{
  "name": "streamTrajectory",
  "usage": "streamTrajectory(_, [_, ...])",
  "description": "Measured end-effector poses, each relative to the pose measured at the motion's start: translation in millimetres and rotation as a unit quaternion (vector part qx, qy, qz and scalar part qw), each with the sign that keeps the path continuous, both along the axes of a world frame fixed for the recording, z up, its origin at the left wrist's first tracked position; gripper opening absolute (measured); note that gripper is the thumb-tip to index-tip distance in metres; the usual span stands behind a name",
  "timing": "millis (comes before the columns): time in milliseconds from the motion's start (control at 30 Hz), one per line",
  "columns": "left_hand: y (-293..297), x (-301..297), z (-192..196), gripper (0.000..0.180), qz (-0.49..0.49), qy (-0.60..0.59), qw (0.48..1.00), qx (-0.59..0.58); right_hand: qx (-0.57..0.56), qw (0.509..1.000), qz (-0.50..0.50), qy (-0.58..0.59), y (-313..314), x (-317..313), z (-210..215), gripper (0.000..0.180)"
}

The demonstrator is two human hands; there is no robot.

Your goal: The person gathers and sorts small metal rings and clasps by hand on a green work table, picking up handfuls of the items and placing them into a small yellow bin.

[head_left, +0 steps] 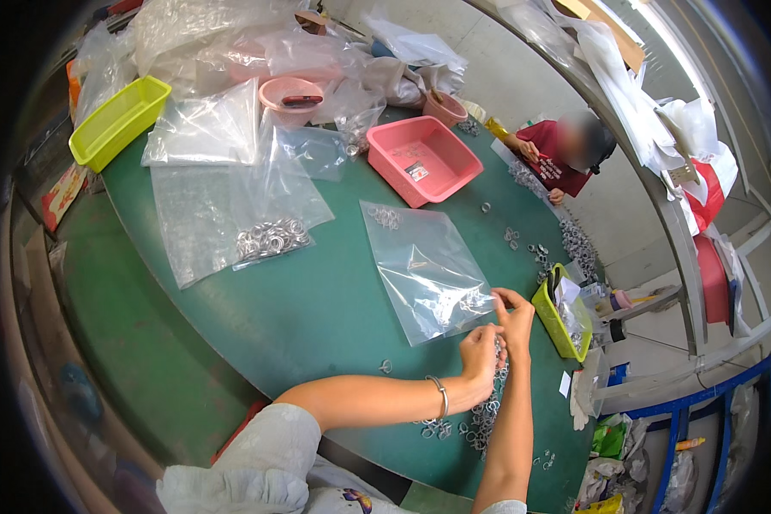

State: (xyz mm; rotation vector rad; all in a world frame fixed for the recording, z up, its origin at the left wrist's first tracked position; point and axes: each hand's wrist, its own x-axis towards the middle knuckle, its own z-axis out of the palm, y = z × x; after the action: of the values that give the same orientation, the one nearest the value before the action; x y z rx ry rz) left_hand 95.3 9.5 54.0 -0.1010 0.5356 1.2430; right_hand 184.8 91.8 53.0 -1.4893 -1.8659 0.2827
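Note:
A flat clear plastic bag (pixel 424 270) lies on the green table in front of me, with small metal rings inside, some at its far corner and some near my hands. At its right edge, my right hand (pixel 515 319) bends its fingers down and pinches the bag's edge. Just left of it, my left hand (pixel 480 353), with a bangle at the wrist, is closed with curled fingers; what lies in them is hidden. A heap of metal rings (pixel 486 417) spreads beneath and between my forearms.
A pink basket (pixel 428 163) stands beyond the bag. Further left lie a filled bag of rings (pixel 271 240) and a yellow-green basket (pixel 120 124). Another yellow-green basket (pixel 550 319) sits right of my hands. Across the table a person (pixel 557 154) handles small parts beside more loose rings (pixel 578 248).

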Motion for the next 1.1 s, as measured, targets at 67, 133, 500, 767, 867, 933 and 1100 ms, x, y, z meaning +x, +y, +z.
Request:
streamTrajectory(67, [14.6,2.0,-14.6,0.013,0.026,0.019,0.999,-0.022,0.005,1.0,-0.015,0.007,-1.7,-10.8,13.6,0.013])
streamTrajectory(133, [31.1,2.1,-26.2,0.016,0.048,0.047,0.996,-0.062,0.039,0.999,-0.006,-0.009,-6.2,-16.6,20.8,0.012])
streamTrajectory(500, [98.7,-67.6,-10.8,0.061,0.307,0.264,0.903,0.143,0.093,0.996,-0.009,0.003,-18.5,-29.1,21.3,0.009])
streamTrajectory(767, [79.2,-56.3,7.8,0.062,0.199,0.163,0.964,0.066,-0.049,0.991,0.006,0.126,-43.3,20.8,14.0,0.018])
streamTrajectory(867, [69.9,-54.0,10.6,0.062,0.149,0.107,0.982,0.038,-0.094,0.99,-0.044,0.096,-72.7,57.9,9.4,0.021])
streamTrajectory(933, [57.7,-45.7,22.4,0.058,0.147,0.075,0.986,0.015,-0.108,0.992,-0.063,0.019,-96.7,81.9,1.5,0.025])
streamTrajectory(1100, [21.4,-32.7,23.5,0.065,-0.012,0.021,0.998,0.059,-0.223,0.962,-0.087,-0.133,-158.9,92.6,-15.6,0.062])
